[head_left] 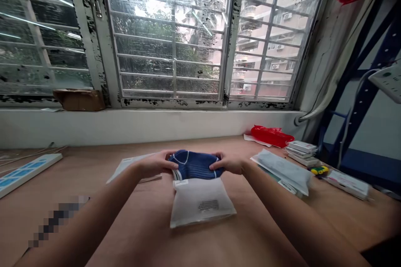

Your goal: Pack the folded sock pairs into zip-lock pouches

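Observation:
A folded bundle of dark blue socks (196, 164) with white trim lines is held up between both hands. My left hand (163, 162) grips its left end, thumb in front and fingers behind, where a few pale layers show at the edge. On the opposite end, my right hand (227, 163) pinches the fabric the same way. Just below the socks, a frosted white plastic bag (202, 204) with a printed text block lies on the table. Its far edge meets the lower edge of the socks; whether any part is inside, I cannot tell.
A power strip (29, 171) lies at the left. To the right are plastic-wrapped packets (283, 169), stacked small boxes (301, 150), a yellow-green item (319, 170), a long white box (347, 182) and a red plastic bag (272, 135). A flat white sheet (125, 164) lies behind my left arm.

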Demonstrator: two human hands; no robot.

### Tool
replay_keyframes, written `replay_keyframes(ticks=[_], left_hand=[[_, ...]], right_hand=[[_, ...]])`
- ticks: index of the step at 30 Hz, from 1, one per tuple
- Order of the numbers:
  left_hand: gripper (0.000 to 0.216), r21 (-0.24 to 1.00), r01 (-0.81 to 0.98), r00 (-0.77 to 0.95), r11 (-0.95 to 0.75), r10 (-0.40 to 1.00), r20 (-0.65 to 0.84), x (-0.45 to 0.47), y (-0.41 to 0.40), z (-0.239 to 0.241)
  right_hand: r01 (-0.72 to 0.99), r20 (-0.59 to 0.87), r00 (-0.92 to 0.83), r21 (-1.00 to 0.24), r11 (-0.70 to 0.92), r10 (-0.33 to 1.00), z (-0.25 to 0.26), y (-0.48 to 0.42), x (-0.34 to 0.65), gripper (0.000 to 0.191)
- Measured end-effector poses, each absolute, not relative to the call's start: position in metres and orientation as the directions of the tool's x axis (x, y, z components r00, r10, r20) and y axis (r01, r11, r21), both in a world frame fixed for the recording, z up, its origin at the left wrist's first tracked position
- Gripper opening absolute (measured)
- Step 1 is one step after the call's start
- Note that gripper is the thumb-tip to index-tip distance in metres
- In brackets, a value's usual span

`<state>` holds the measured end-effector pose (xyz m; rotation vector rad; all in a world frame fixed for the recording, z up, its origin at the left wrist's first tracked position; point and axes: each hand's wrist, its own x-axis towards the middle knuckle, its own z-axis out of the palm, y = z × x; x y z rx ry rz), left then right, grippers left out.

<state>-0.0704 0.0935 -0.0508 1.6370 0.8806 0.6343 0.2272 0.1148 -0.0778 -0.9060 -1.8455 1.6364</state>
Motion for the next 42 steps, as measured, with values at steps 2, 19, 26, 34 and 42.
replay_keyframes(ticks=[2,19,26,34,42], left_hand=[[0.044,0.892,0.309,0.538,-0.329,0.834,0.121,-0.074,0.115,-0.046],[0.041,-0.095,0.667,0.675,-0.739,0.546,0.497,-0.073,0.143,-0.096],[0.045,-0.072,0.834,0.521,-0.547,0.737,0.431,-0.029,0.155,-0.126],[0.053,-0.032,0.845,0.493,-0.534,0.753,0.436,-0.030,0.137,-0.122],[0.025,0.152,0.616,0.719,-0.773,0.630,0.293,0.009,0.009,-0.121]], right_hand=[[0.176,0.146,-0.541,-0.943,0.282,0.828,-0.076,0.137,0.224,0.036],[0.604,0.491,-0.700,0.018,0.797,0.520,-0.117,0.151,0.210,0.037],[0.746,0.376,-0.611,-0.022,0.665,0.697,-0.127,0.155,0.169,0.056],[0.707,0.332,-0.569,-0.268,0.654,0.752,-0.129,0.161,0.175,0.060],[0.683,0.691,-0.113,-0.468,0.561,0.714,-0.141,0.127,0.218,0.032]])
